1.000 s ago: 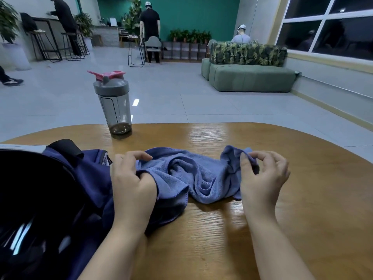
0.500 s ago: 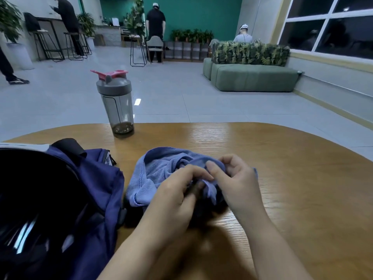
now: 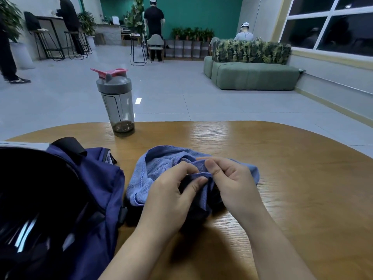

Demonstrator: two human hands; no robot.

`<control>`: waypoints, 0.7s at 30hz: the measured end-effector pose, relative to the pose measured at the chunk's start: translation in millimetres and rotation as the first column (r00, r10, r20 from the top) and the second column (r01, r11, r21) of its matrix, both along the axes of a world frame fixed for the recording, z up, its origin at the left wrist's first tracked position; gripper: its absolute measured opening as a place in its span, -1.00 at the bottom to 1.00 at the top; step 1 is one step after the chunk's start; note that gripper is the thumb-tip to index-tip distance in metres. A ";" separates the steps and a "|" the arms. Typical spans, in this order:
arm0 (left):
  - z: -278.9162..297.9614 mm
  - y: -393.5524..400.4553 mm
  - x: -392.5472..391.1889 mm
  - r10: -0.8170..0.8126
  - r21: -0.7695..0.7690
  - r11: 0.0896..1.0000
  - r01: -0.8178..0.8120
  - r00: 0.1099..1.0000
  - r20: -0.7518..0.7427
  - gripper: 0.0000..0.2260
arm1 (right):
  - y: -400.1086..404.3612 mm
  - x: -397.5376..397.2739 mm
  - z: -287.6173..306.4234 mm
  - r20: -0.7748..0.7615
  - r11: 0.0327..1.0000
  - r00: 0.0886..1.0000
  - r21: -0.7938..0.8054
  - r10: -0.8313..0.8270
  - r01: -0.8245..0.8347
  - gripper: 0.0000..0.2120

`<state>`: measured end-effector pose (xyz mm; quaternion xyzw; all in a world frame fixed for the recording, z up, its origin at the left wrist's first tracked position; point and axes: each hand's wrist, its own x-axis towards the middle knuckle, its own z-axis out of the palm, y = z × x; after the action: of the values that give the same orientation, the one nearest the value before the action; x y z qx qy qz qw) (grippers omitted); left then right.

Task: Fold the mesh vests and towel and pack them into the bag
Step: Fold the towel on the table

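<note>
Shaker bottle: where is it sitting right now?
In the head view the shaker bottle stands upright at the table's far edge, left of centre, beyond the bag and the towel.

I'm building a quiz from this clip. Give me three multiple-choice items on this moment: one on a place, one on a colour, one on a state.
1. Where is the bag relative to the towel?
A. to the person's left
B. to the person's right
C. under it

2. What colour is the shaker bottle flip cap?
A. green
B. red
C. white

3. How is the towel held?
A. by neither hand
B. one hand only
C. pinched by both hands

Answers: 1 A, the bag lies left of the towel. 2 B, red cap on a grey lid. 3 C, left hand and right hand both grip the fabric.
</note>
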<state>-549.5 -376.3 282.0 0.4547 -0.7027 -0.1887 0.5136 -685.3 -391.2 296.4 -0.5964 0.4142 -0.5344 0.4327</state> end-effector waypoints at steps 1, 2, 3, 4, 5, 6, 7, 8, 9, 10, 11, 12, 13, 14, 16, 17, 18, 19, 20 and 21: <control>-1.7 -0.2 -0.6 0.015 0.007 1.000 -0.015 1.000 -0.017 -0.92 | 1.1 0.8 1.0 -0.009 0.999 0.999 0.010 0.038 -0.038 -0.80; -3.5 -0.6 -1.0 0.029 0.020 0.999 -0.028 0.999 -0.045 -0.91 | 1.3 1.0 0.3 -0.023 0.997 0.997 0.020 0.069 -0.069 -0.81; -5.5 -1.8 -1.0 0.044 0.034 0.999 -0.042 0.996 -0.078 -0.91 | 1.9 1.4 0.4 -0.028 0.994 0.994 0.026 0.106 -0.105 -0.82; -7.5 -3.0 -0.6 0.060 0.051 0.997 -0.055 0.992 -0.112 -0.92 | 2.4 1.7 0.3 -0.027 0.990 0.990 0.031 0.139 -0.138 -0.81; -9.2 -4.1 -0.5 0.077 0.063 0.996 -0.069 0.987 -0.141 -0.93 | 2.8 2.2 0.5 -0.013 0.985 0.986 0.041 0.168 -0.167 -0.79; -10.8 -4.9 -0.6 0.096 0.073 0.994 -0.085 0.981 -0.166 -0.92 | 3.3 1.9 0.3 0.001 0.980 0.981 0.055 0.192 -0.192 -0.78; -11.6 -5.0 -1.1 0.113 0.082 0.992 -0.099 0.976 -0.188 -0.91 | 3.9 1.4 0.3 0.017 0.973 0.976 0.069 0.217 -0.218 -0.78; -12.0 -5.0 -1.8 0.129 0.093 0.989 -0.112 0.970 -0.207 -0.90 | 4.9 1.2 0.6 0.026 0.967 0.970 0.076 0.241 -0.242 -0.79; -12.0 -4.6 -2.5 0.140 0.104 0.987 -0.119 0.964 -0.226 -0.88 | 6.0 1.2 1.6 0.031 0.962 0.965 0.079 0.261 -0.262 -0.80; -11.7 -4.2 -3.1 0.143 0.115 0.986 -0.118 0.958 -0.247 -0.85 | 6.3 1.3 1.9 0.036 0.958 0.961 0.080 0.273 -0.276 -0.78; -11.7 -3.7 -3.4 0.135 0.121 0.987 -0.106 0.954 -0.268 -0.81 | 6.5 1.3 1.7 0.047 0.956 0.959 0.083 0.279 -0.282 -0.76; -10.9 -3.3 -3.7 0.120 0.122 0.989 -0.087 0.949 -0.291 -0.77 | 5.9 1.1 1.5 0.054 0.955 0.958 0.080 0.281 -0.285 -0.75; -10.6 -3.2 -3.7 0.105 0.118 0.990 -0.071 0.944 -0.312 -0.74 | 5.2 0.8 1.9 0.058 0.955 0.957 0.074 0.285 -0.289 -0.76; -10.1 -3.2 -3.3 0.091 0.112 0.992 -0.058 0.941 -0.326 -0.73 | 4.4 0.6 2.0 0.058 0.953 0.955 0.063 0.292 -0.295 -0.77; -8.8 -2.9 -2.2 0.074 0.093 0.995 -0.047 0.948 -0.309 -0.74 | 2.8 -0.3 0.9 0.046 0.949 0.950 0.046 0.309 -0.311 -0.78; -8.9 -2.8 -1.2 0.078 0.075 0.995 -0.060 0.958 -0.277 -0.76 | 2.2 -0.4 -0.2 0.037 0.947 0.948 0.047 0.316 -0.317 -0.78; -9.3 -2.8 -0.2 0.097 0.054 0.995 -0.086 0.968 -0.234 -0.77 | 1.5 -0.4 -1.7 0.030 0.945 0.946 0.049 0.323 -0.324 -0.79; -9.4 -2.7 0.7 0.122 0.036 0.992 -0.117 0.974 -0.193 -0.78 | 1.0 -0.3 -3.2 0.020 0.943 0.945 0.052 0.327 -0.328 -0.79; -9.8 -2.9 0.9 0.143 0.027 0.990 -0.140 0.975 -0.170 -0.79 | 0.0 -0.9 -5.0 0.003 0.945 0.946 0.050 0.323 -0.323 -0.79; -11.1 -3.5 1.8 0.153 0.028 0.988 -0.150 0.974 -0.168 -0.80 | 0.0 -1.2 -5.6 -0.016 0.947 0.948 0.047 0.318 -0.317 -0.79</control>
<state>-547.8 -379.8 270.9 0.4932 -0.6184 -0.1924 0.5808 -686.5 -391.2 290.8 -0.6517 0.3295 -0.4415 0.5213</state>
